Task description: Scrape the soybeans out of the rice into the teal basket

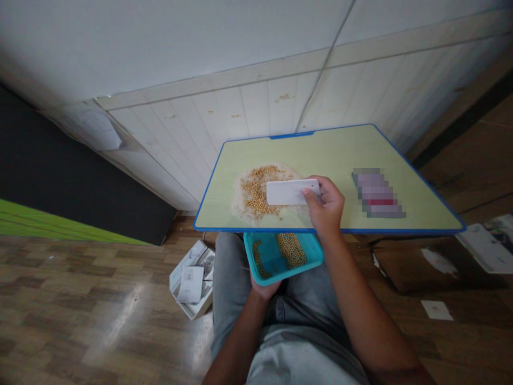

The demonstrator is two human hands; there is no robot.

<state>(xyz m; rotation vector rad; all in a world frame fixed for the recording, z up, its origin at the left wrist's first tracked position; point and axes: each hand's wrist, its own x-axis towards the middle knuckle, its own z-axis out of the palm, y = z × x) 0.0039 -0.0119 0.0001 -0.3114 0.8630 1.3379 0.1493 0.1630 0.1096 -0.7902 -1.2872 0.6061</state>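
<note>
My right hand (326,206) is closed on a flat white card (292,191), held over a pile of yellow beans mixed with white grains (256,193) on the pale green table (332,155). My left hand (264,289) grips the underside of a teal tray (308,255) held just below the table's front edge, above my lap. Yellow beans (292,250) lie in the tray in two clumps. Only part of the left hand shows beneath the tray.
The table has a blue rim and stands against a white panelled wall. A blurred pink and grey object (379,193) lies on its right side. An open cardboard box with papers (193,280) sits on the wooden floor at left. Papers and a brown board lie at right.
</note>
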